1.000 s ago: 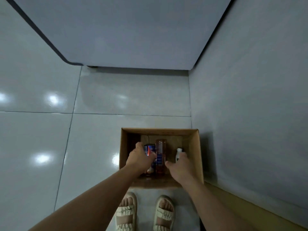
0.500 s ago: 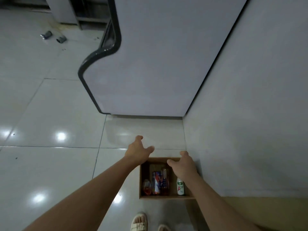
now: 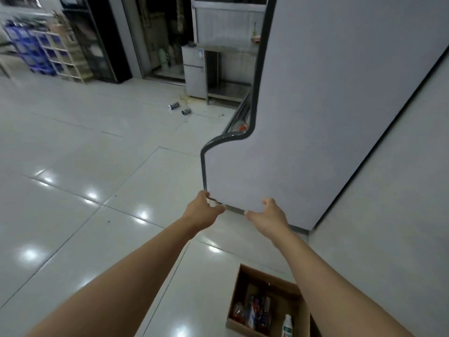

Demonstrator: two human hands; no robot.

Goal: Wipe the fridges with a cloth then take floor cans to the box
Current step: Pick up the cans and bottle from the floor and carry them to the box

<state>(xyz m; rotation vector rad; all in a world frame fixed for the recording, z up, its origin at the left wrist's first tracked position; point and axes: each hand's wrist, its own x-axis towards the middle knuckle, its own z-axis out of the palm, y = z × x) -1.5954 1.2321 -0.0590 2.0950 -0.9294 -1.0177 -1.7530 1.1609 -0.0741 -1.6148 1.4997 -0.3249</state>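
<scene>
Big grey fridge [image 3: 328, 117] is looming at 12 to 2 o'clock; wall [image 3: 401, 215] is closing off 3; two cans [image 3: 179, 108] are lying on the floor [image 3: 73, 166] at 11; box [image 3: 267, 276] at 5 is holding cans and a white bottle [image 3: 287, 325]; left hand [image 3: 202, 211] and right hand [image 3: 269, 215] are hanging loose, holding nothing.

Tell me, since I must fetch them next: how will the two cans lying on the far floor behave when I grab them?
The two cans lie on their sides on glossy tile floor, so a nudge would probably roll them. They look like small metal drink cans, likely light. Open ends seem to show; they may be empty and dent easily.
</scene>
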